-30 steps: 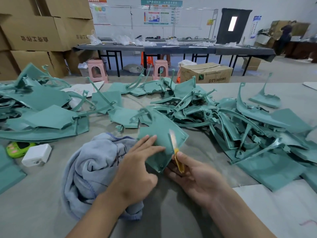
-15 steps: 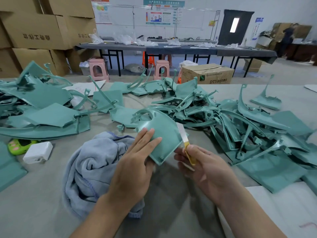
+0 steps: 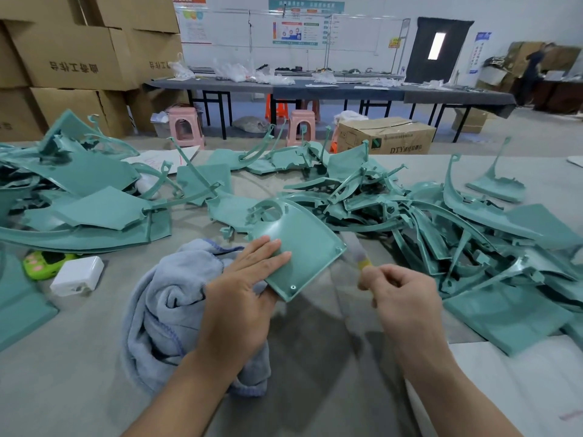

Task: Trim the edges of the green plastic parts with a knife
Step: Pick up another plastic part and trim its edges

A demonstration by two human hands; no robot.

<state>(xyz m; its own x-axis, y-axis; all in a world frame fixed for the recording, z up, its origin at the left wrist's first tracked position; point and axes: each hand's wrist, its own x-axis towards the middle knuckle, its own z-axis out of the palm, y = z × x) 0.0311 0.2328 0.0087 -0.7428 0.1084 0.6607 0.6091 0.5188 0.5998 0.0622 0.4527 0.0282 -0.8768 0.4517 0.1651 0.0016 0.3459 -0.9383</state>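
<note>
- Left hand (image 3: 239, 298) holding a green plastic part (image 3: 303, 244) above the table (image 3: 63, 389): four fingers laid straight across the top face, thumb hidden underneath, so the part sits pinched between them.
- Part held tilted, near corner with a small screw hole pointing down toward the table, far end with a round opening lifted over the pile behind.
- Right hand (image 3: 403, 298) curled into a fist round a knife (image 3: 359, 255), yellow handle end poking out above the thumb.
- Blade blurred, pale, angled up and to the left; tip just beside the right edge of the part, touching or not cannot be told.
- Grey-blue cloth (image 3: 167, 307) bunched on the table under and to the left of the left hand and wrist.
- White charger block (image 3: 77, 275) left of the cloth, lying just beside a green toy-like thing (image 3: 42, 263) with pink spots.
- Large heap of green parts (image 3: 441, 222) to the right and behind, curved strips and flat panels tangled together.
- Second heap of green parts (image 3: 82, 197) on the left, flat panels stacked over long curved pieces.
- White sheet (image 3: 504, 389) on the table at lower right, under the right forearm.
- Cardboard boxes (image 3: 72, 55) stacked at upper left; two pink stools (image 3: 186, 127) and another box on the floor beyond the table.
- Long dark table (image 3: 331, 89) against the far wall, with bags and small items on it.
</note>
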